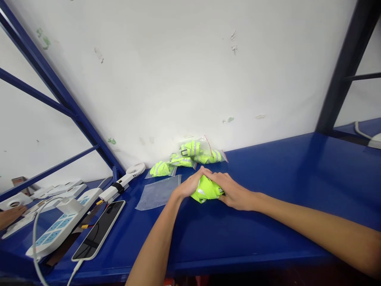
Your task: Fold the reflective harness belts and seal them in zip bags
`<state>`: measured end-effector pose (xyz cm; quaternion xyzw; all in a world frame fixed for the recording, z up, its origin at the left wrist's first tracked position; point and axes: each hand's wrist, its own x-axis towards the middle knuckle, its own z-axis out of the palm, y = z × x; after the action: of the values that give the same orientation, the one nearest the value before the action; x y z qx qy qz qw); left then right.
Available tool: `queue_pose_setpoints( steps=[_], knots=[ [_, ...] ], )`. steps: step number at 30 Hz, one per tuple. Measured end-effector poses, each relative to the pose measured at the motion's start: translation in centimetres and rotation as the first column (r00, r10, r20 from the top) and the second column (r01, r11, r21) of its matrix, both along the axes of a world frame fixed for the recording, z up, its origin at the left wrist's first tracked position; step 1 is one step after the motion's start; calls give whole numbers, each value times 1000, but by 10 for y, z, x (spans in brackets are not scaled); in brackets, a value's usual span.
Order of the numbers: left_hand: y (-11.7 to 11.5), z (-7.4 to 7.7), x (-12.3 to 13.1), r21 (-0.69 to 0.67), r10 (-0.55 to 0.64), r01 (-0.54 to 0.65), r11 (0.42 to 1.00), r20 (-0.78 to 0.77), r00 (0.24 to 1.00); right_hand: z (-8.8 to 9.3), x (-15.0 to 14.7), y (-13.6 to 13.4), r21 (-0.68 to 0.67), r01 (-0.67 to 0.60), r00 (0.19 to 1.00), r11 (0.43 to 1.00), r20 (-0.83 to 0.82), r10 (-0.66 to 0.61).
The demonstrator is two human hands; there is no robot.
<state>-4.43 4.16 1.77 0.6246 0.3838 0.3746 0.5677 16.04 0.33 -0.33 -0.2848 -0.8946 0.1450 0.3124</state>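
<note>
A folded neon-yellow reflective vest [207, 189] with silvery stripes is pressed between my two hands, just above or on the blue table. My left hand [190, 185] grips its left and upper side, with the fingertips meeting those of the other hand at the top. Around the right side wraps my right hand [233, 190], its thumb low on the bundle. To the left lies a flat clear plastic bag [159, 192]. Behind, several clear bags with neon-yellow reflective bundles [190, 149] are piled against the wall; a dark buckle shows in the top one.
On the left of the blue table [268, 238] are a phone [99, 230] on a charging cable, a white power strip [64, 222] and a small handheld fan [135, 170]. Blue shelf posts [62, 91] rise beside them. Another person's hand [12, 216] shows at far left.
</note>
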Motion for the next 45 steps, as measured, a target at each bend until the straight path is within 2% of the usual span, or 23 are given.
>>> queue_pose_setpoints(
  steps=[3, 4, 6, 8, 9, 11, 12, 13, 14, 16, 17, 18, 19, 22, 25, 28, 31, 34, 37, 39, 42, 43, 45],
  knots=[
    [0, -6, -1, -113, -148, 143, 983, -40, 988, -1, 1, -2, 173, -25, 996, 985, 85, 10],
    [-1, -7, -1, -148, -182, 178, 973, -12, 983, -2, 1, -2, 231, -42, 995, 972, 96, 20],
    [-3, -6, -1, -192, -213, 221, 956, 59, 975, -2, 2, -1, 315, -82, 994, 946, 99, 53],
    [-4, -1, 0, -192, -206, 220, 957, 90, 974, 0, 2, 0, 338, -122, 990, 933, 101, 93],
    [-3, 3, 0, -163, -171, 183, 969, 88, 981, 2, 2, 0, 326, -134, 989, 936, 100, 107],
    [0, 12, -4, -25, -8, 9, 1000, 53, 999, 7, 2, -1, 257, -130, 990, 958, 77, 114],
    [1, 16, -7, 96, 108, -110, 989, 23, 994, 9, 2, -2, 205, -118, 992, 972, 61, 107],
    [2, 20, -12, 246, 237, -226, 943, -18, 971, 11, 2, -2, 148, -97, 995, 984, 37, 92],
    [2, 23, -18, 408, 346, -285, 868, -84, 934, 12, 2, -3, 91, -70, 998, 993, 12, 69],
    [2, 25, -33, 679, 519, -241, 694, -239, 821, 13, 1, -4, -6, -27, 999, 1000, -31, 26],
    [2, 24, -41, 745, 569, -171, 644, -318, 758, 12, 1, -4, -43, -11, 999, 999, -50, 9],
    [1, 22, -48, 775, 605, -112, 622, -385, 697, 12, 1, -3, -71, 3, 998, 997, -68, -8],
    [1, 18, -55, 777, 625, -67, 626, -448, 639, 11, 1, -2, -94, 17, 996, 995, -89, -26],
    [2, 6, -70, 710, 617, 13, 704, -621, 483, 11, 1, 3, -161, 90, 978, 983, -170, -118],
    [4, -4, -74, 666, 600, 57, 744, -703, 381, 13, 4, 8, -169, 130, 958, 977, -233, -168],
    [4, -10, -68, 680, 626, 80, 729, -709, 324, 14, 6, 12, -159, 156, 945, 975, -264, -194],
    [1, -13, -52, 723, 673, 137, 677, -683, 283, 11, 6, 15, -218, 200, 926, 955, -276, -257],
    [-2, -15, -31, 750, 681, 196, 632, -658, 323, 4, 3, 17, -301, 254, 897, 919, -282, -341],
    [-3, -13, -19, 775, 667, 148, 615, -611, 427, 1, -1, 18, -424, 286, 842, 859, -316, -437],
    [-3, -10, -19, 792, 628, 101, 602, -548, 553, 3, -2, 19, -514, 228, 812, 827, -368, -452],
    [-4, -4, -28, 796, 489, 67, 601, -433, 757, 9, -1, 21, -618, 54, 774, 785, -470, -423],
    [-4, -3, -31, 791, 448, 56, 609, -402, 798, 11, 0, 22, -644, 20, 756, 765, -490, -433],
    [-5, -2, -37, 791, 426, 28, 611, -359, 830, 14, 3, 24, -681, 14, 718, 732, -502, -481]
  ],
)
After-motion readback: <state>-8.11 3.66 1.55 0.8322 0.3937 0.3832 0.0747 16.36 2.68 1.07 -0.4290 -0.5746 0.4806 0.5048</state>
